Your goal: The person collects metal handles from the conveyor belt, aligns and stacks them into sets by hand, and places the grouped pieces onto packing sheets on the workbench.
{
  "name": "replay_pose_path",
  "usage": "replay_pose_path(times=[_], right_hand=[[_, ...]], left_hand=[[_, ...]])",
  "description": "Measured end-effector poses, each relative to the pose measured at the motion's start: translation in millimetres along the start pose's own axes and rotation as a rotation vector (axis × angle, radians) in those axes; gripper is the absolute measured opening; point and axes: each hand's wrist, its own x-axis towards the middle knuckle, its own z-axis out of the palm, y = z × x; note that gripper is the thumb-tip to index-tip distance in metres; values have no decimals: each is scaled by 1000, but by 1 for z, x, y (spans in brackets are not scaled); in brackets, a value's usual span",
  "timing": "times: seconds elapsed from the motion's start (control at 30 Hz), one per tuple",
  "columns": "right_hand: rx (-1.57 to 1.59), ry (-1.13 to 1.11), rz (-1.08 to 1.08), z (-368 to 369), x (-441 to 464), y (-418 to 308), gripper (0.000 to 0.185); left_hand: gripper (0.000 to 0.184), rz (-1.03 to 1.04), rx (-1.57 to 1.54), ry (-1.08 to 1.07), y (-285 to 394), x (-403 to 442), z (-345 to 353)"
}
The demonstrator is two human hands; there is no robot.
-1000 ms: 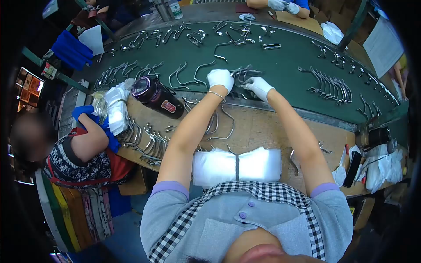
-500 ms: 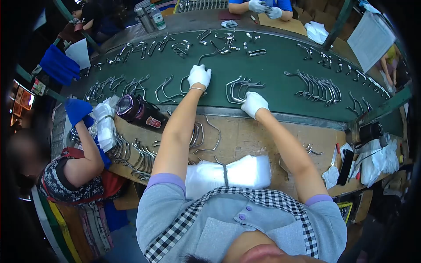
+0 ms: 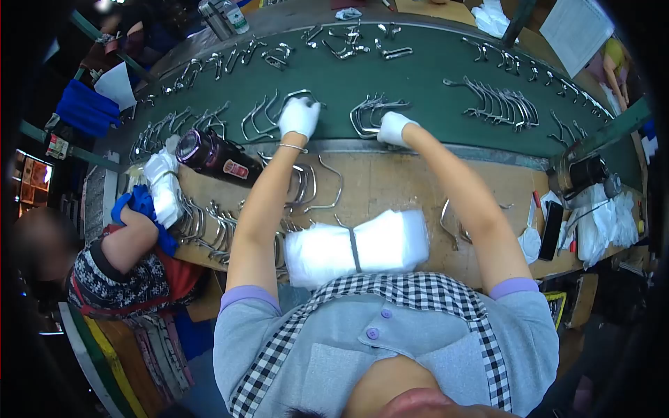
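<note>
My left hand (image 3: 300,118), in a white glove, is closed at a bent chrome metal rod (image 3: 298,93) on the green belt (image 3: 425,90). The rod's curve shows just beyond my knuckles; the glove hides my fingertips. Left of that hand lie more bent rods (image 3: 252,122). My right hand (image 3: 396,130), gloved too, has its fingers curled at the near end of a nested group of bent metal rods (image 3: 359,118). The exact hold is partly hidden by the glove.
On the near bench (image 3: 390,174) are a banded plastic-bag bundle (image 3: 359,247), a dark flask (image 3: 216,159), several bent rods (image 3: 327,181) and a phone (image 3: 550,230). Rows of metal parts (image 3: 495,104) lie along the belt. Another person (image 3: 115,272) sits at left.
My view has tilted, shifting the scene upward. My left hand has left a rod farther up the belt and come back to a nearer one. The neighbour's raised arm has dropped.
</note>
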Motion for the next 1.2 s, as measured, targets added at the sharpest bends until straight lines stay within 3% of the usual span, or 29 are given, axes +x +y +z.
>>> replay_pose_path(times=[0.1, 0.13, 0.2, 0.27, 0.33, 0.37, 0.43, 0.47, 0.57, 0.6, 0.73, 1.0, 1.2], right_hand=[[620, -131, -36, 17, -1, 22, 33], [617, -140, -28, 20, -9, 25, 33], [814, -99, -65, 28, -28, 29, 34], [868, -85, -89, 45, -41, 37, 36], [962, -67, -213, 56, -66, 41, 39], [962, -68, -199, 61, -81, 40, 39], [720, 245, -184, 69, -104, 37, 36], [668, 385, -207, 79, -109, 44, 40], [820, 497, -85, 88, -132, 52, 38], [969, 450, -13, 84, -141, 51, 35], [1085, 513, -6, 79, -160, 63, 42], [1175, 473, -16, 99, -169, 74, 33], [1245, 478, -61, 107, -171, 72, 32]], left_hand=[[53, -161, -628, -305, 18, -33, 34], [53, -274, -608, -435, 37, -49, 17], [53, -297, -727, -637, 64, -72, -14], [48, -343, -803, -727, 82, -85, -20], [35, -544, -1907, -834, 87, -95, 5], [35, -551, -1913, -844, 89, -99, 13], [29, -529, -2052, -881, 101, -102, 18], [29, -510, -2050, -899, 107, -105, 16], [29, -485, -1982, -927, 131, -114, 6], [30, -456, -1972, -912, 138, -118, 2], [32, -377, -2043, -900, 152, -132, 3], [30, -312, -1970, -1052, 141, -146, 5], [23, -314, -1663, -995, 140, -149, 7]])
